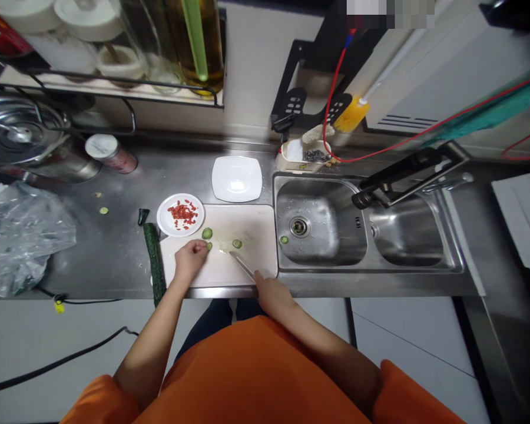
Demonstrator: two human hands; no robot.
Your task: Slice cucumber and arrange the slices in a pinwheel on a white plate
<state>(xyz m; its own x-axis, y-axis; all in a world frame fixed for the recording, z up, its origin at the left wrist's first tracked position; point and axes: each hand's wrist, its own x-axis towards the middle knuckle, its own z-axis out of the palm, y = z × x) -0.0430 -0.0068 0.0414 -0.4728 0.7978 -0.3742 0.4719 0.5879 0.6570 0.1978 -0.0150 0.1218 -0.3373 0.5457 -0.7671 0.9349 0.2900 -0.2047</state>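
On the white cutting board (221, 274), my left hand (189, 260) pinches a small cucumber slice (209, 246) between thumb and fingertips. My right hand (274, 294) grips a knife (244, 265), its blade slanting up and left across the board. One larger cucumber slice (207, 233) lies just beyond my left fingertips, and another slice (237, 243) rests past the knife tip. Left of the board lies a long dark green cucumber (154, 259), with a cut-off end piece (143, 217) above it. A small white plate (163, 224) of red berries overlaps the board's upper left corner.
Behind the board sits an empty white square plate (236, 178). To the right is a double sink (331, 253) with a cucumber slice in it and a black faucet (380, 182). Leftward are a plastic bag (26, 235), a canister (111, 153) and a steel pot (35, 141).
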